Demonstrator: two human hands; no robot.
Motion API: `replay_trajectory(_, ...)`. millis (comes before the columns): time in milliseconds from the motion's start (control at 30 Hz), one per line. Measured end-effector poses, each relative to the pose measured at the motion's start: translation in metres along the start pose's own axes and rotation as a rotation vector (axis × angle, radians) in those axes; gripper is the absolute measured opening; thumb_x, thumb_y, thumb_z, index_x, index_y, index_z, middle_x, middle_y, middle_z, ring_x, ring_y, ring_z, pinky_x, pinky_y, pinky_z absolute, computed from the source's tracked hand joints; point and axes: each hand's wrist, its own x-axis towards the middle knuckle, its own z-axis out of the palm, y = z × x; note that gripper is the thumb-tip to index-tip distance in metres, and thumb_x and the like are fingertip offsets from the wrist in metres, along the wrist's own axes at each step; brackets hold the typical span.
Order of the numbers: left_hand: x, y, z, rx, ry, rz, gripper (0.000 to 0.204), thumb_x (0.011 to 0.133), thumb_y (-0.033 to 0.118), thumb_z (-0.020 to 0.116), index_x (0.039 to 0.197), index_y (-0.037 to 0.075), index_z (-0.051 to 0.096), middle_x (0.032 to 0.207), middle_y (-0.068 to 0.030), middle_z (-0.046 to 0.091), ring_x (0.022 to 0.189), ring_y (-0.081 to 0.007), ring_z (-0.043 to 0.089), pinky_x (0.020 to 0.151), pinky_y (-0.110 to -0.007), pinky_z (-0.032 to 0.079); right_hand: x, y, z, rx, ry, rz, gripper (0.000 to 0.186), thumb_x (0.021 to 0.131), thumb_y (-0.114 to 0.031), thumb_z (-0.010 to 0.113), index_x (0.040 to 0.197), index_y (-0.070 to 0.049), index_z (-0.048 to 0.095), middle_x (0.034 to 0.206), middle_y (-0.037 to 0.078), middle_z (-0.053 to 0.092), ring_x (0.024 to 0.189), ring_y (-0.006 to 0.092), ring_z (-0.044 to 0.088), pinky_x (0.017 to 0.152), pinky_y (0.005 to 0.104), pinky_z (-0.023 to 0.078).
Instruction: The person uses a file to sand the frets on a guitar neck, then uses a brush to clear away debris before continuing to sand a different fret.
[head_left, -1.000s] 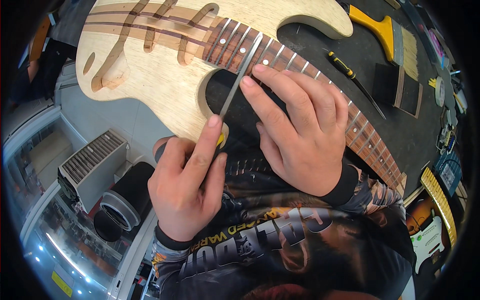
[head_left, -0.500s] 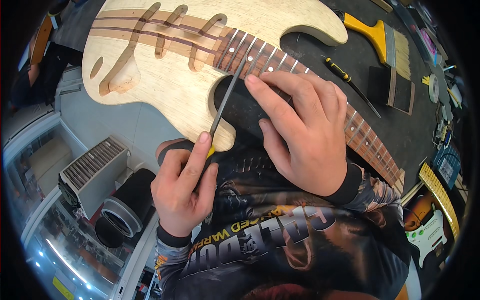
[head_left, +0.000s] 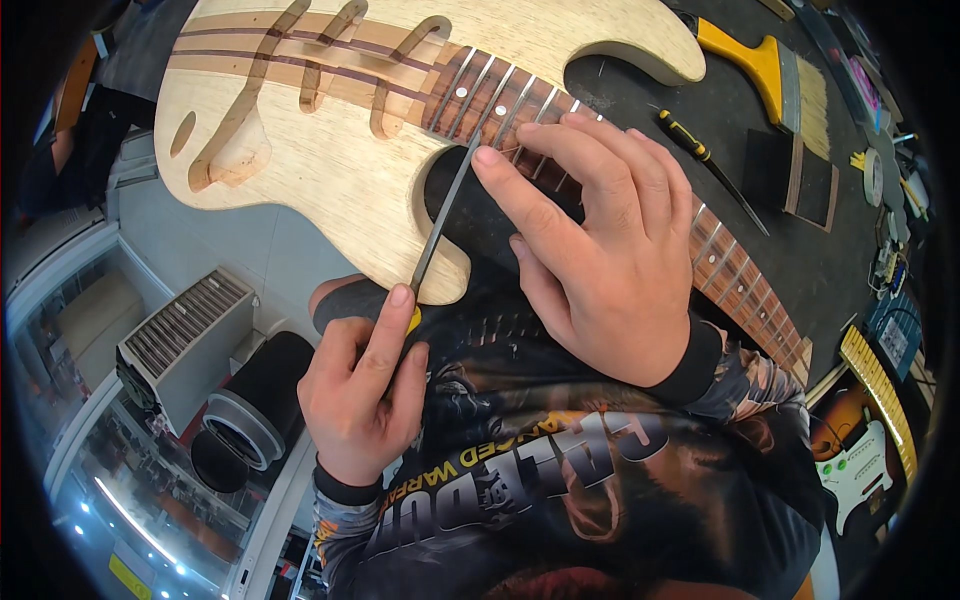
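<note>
The left hand [head_left: 360, 390] has its grip closed around the yellow-touched handle of a slim grey metal file [head_left: 442, 225], forefinger stretched along it, the blade slanting far and right to the near edge of the long reddish-brown wooden fretboard [head_left: 725, 272]. Over on the right, the right hand [head_left: 610, 270] rests fingertips on that fretboard, grip open, forefinger close by the blade's end, with the pale bare-wood guitar body [head_left: 330, 165] lying far left.
</note>
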Motion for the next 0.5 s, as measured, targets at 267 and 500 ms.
replay_trajectory(267, 0.003, 0.006, 0.000, -0.016, -0.035, -0.029, 0.069, 0.092, -0.010, 0.083, 0.159, 0.003, 0.073, 0.108, -0.0163, 0.073, 0.092, -0.0269, 0.071, 0.088, -0.036, 0.058, 0.000, 0.002, 0.003, -0.042, 0.033, -0.013, 0.079, 0.079, -0.011, 0.087, 0.156, -0.027, 0.076, 0.151, 0.004, 0.067, 0.145, 0.0327, 0.062, 0.122, 0.0580, 0.045)
replay_trajectory(500, 0.011, 0.005, 0.008, 0.010, 0.047, 0.010, 0.071, 0.088, -0.004, 0.089, 0.156, 0.010, 0.077, 0.096, -0.0091, 0.065, 0.076, -0.0235, 0.068, 0.068, -0.034, 0.056, -0.001, 0.002, 0.004, -0.065, 0.042, -0.021, 0.077, 0.081, -0.011, 0.086, 0.155, -0.026, 0.076, 0.151, 0.003, 0.068, 0.144, 0.0319, 0.063, 0.121, 0.0566, 0.046)
